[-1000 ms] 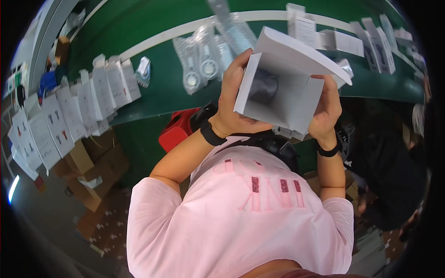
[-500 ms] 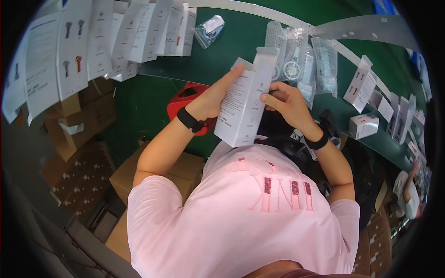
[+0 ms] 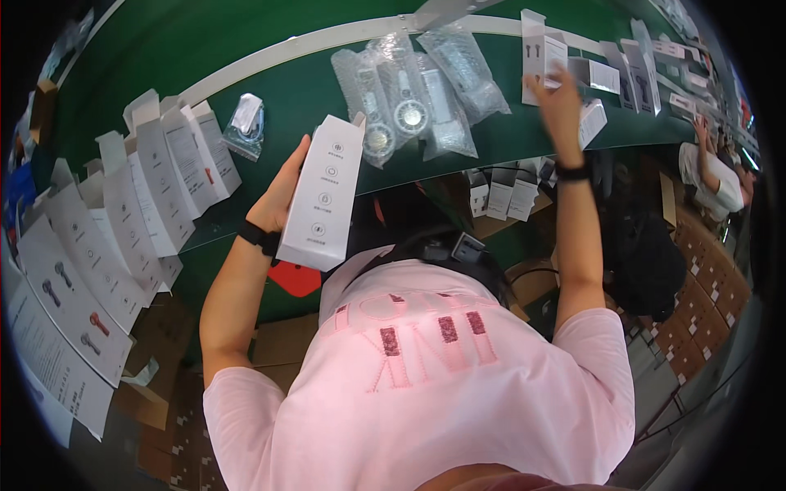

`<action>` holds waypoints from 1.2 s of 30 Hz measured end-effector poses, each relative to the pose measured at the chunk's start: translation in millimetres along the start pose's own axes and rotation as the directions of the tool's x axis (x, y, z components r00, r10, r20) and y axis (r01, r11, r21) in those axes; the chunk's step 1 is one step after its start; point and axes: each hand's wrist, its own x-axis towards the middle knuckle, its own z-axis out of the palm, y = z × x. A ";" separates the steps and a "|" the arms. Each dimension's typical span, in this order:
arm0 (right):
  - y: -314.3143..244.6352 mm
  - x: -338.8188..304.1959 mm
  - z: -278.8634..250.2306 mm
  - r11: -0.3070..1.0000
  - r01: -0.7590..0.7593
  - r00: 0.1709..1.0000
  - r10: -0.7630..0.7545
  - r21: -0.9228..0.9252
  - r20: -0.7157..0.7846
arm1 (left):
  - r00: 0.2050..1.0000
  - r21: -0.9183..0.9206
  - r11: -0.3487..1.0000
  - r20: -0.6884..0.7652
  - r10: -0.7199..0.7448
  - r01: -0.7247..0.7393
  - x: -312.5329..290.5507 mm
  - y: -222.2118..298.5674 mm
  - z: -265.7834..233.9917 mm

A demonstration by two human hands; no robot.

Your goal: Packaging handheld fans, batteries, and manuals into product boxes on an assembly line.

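Observation:
My left hand point(image 3: 282, 192) is closed around a tall white printed carton point(image 3: 326, 184). The carton leans slightly, with its narrow icon side facing up; its contents are hidden. At the far right my right arm stretches out, and my right hand point(image 3: 558, 102) is smeared by motion. Its fingers overlap the lower part of a white carton with a raised flap point(image 3: 534, 49), and I cannot tell whether they grip it. Between my hands, on the green table point(image 3: 291, 90), lie several bubble-wrapped devices point(image 3: 409, 110) with round heads.
Several white cartons with raised flaps point(image 3: 106, 254) line the left edge. A small bag with a cable point(image 3: 246, 123) lies beside them. More cartons point(image 3: 639, 69) stand at the far right, near another person point(image 3: 708, 176). Below the table edge are small white boxes point(image 3: 512, 192) and a red object point(image 3: 295, 278).
My right hand has let go of the held carton and moved far right to another carton. The left hand still holds its carton, now turned. The whole view has swung right.

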 end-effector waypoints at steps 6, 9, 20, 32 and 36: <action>85.8 125.9 0.4 0.972 -0.090 0.980 0.047 -0.218 -0.192 | 0.994 0.002 0.995 -0.038 -0.101 0.101 -4.3 -7.3 4.1; 104.8 148.9 13.1 0.942 -0.058 0.994 0.023 -0.332 -0.107 | 0.988 0.027 1.000 -0.156 0.012 -0.008 -13.3 -19.9 -1.0; 50.3 72.0 18.3 0.970 0.169 0.933 -0.100 -0.177 0.345 | 0.910 0.084 0.913 -0.088 0.406 -0.399 -37.4 -48.2 8.6; -26.8 76.4 101.2 0.932 0.241 0.761 -0.354 0.270 0.544 | 0.880 0.208 0.871 -0.082 0.468 -0.444 -42.7 -90.1 -0.6; -17.6 60.5 76.3 0.852 -0.040 0.842 -0.252 0.521 0.476 | 0.822 0.217 0.814 -0.080 0.564 -0.538 -49.8 -98.8 -4.0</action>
